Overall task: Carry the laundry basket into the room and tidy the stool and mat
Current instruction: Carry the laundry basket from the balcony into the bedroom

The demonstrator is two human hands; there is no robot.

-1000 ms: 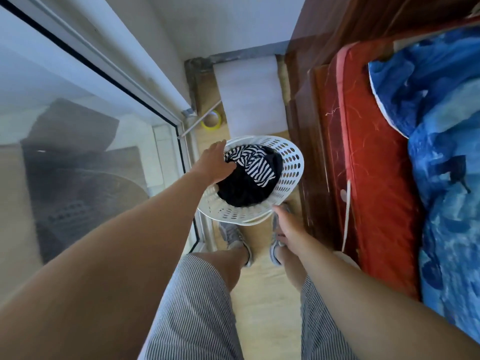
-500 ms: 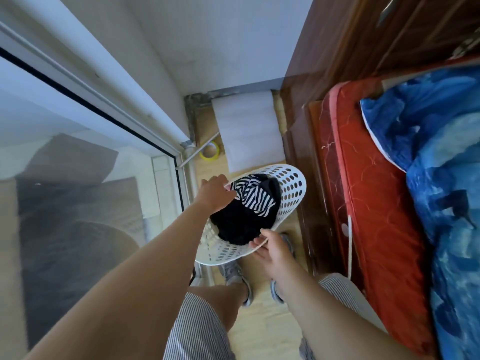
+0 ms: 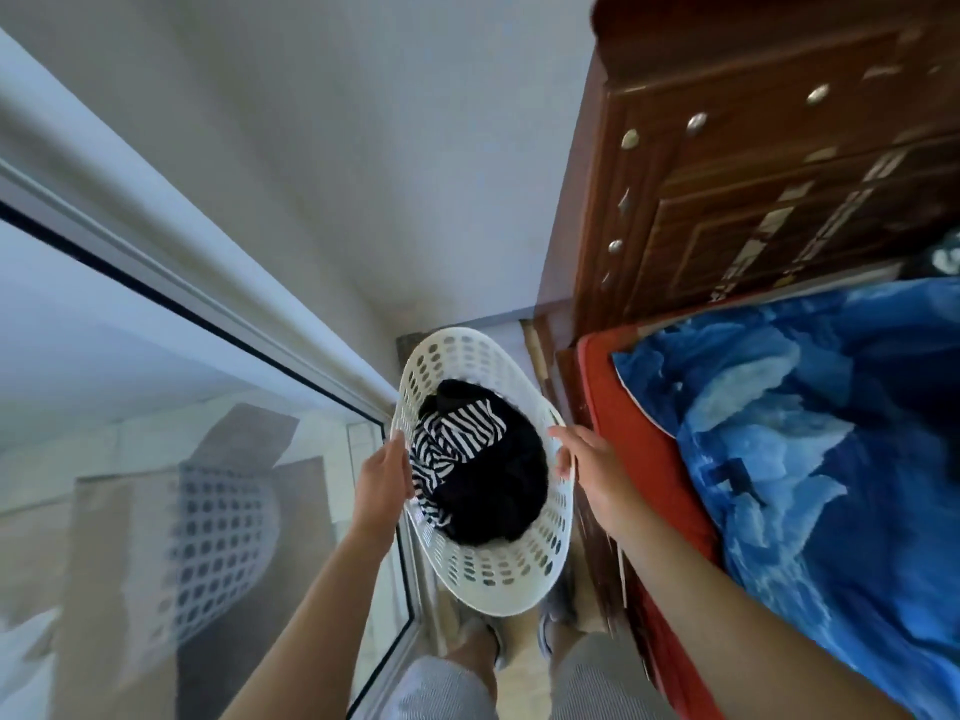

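Note:
A white perforated laundry basket [image 3: 496, 576] hangs in front of me, lifted off the floor and tipped toward me. Inside lie dark clothes [image 3: 498, 485] and a black-and-white striped garment [image 3: 452, 444]. My left hand [image 3: 382, 483] grips the basket's left rim. My right hand [image 3: 592, 472] grips the right rim, thumb inside. No stool or mat shows in this view; the basket covers the floor ahead.
A glass sliding door [image 3: 156, 459] runs along my left and reflects the basket. On my right stands a bed with a red mattress [image 3: 634, 459] and blue bedding [image 3: 831, 433], backed by a dark wooden headboard [image 3: 753, 174]. I stand in the narrow gap between them.
The basket has come up from the floor to chest height. My right hand went from hovering near the rim to gripping it. My view has tilted upward, hiding the white mat on the floor.

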